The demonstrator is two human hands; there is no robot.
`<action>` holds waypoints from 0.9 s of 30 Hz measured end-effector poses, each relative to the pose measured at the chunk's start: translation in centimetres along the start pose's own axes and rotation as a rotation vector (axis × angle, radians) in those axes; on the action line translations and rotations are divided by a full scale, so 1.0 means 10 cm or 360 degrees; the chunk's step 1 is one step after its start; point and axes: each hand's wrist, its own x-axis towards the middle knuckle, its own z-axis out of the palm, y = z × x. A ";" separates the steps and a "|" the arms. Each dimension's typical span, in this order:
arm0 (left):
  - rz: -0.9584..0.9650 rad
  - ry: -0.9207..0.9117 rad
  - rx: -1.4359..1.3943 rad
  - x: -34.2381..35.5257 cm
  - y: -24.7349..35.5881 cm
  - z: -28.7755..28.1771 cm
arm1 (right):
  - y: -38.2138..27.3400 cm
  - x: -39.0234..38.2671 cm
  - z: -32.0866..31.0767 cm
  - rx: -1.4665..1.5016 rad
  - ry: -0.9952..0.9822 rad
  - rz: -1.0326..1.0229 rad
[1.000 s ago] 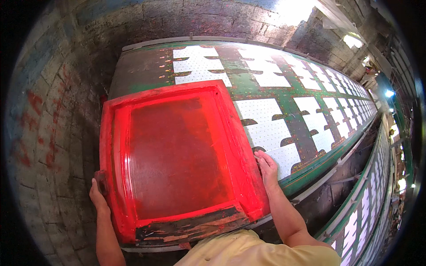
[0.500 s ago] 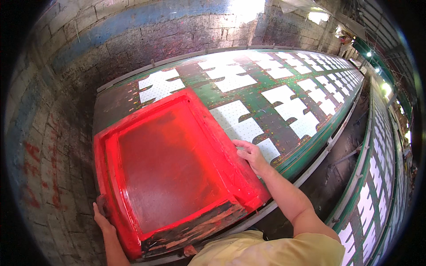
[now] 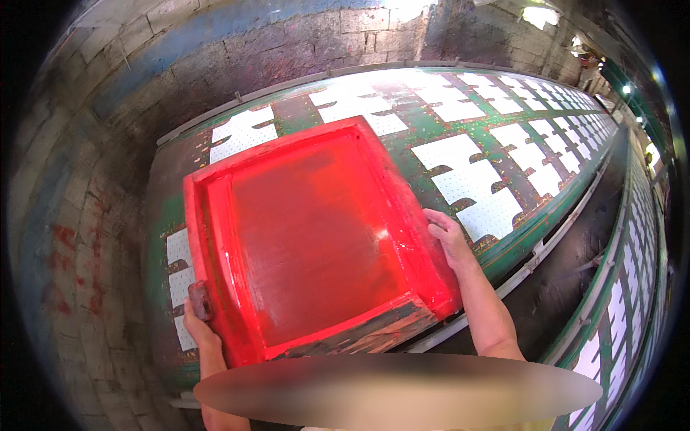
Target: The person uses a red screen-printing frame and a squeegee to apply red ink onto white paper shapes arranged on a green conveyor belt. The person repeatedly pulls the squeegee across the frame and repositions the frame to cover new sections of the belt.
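Note:
I hold a large red-coated rectangular screen frame [image 3: 313, 244], its lower edge dark and worn, over the long green table. My left hand [image 3: 199, 323] grips the frame's left side at a small dark block [image 3: 201, 300]. My right hand [image 3: 449, 237] is closed on the right rim. White cut pieces with small dotted marks lie in rows on the table, some left of the frame [image 3: 180, 286], others right of it [image 3: 474, 201]. What lies under the frame is hidden.
A block wall [image 3: 374, 32] with blue and red paint runs along the back and left. A metal rail [image 3: 517, 280] edges my table. At right, past a dark gap, stands a second long table [image 3: 625, 287] with white pieces. Lights [image 3: 626, 89] hang at the far right.
The red frame and both my hands have shifted rightward along the table, uncovering white pieces at its left that were hidden. My view has also turned.

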 end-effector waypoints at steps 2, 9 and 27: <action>0.0074 0.0049 0.0050 -0.20 -0.12 0.17 | 0.01 0.04 -0.27 0.0031 0.0009 -0.0030; 0.0109 0.0009 0.0038 -0.61 -0.35 0.66 | 0.04 0.11 -0.93 0.0130 0.0008 -0.0069; 0.0275 0.0106 0.0542 -0.73 -0.62 0.91 | -0.40 -0.66 -0.54 -0.1455 -0.0133 -0.0796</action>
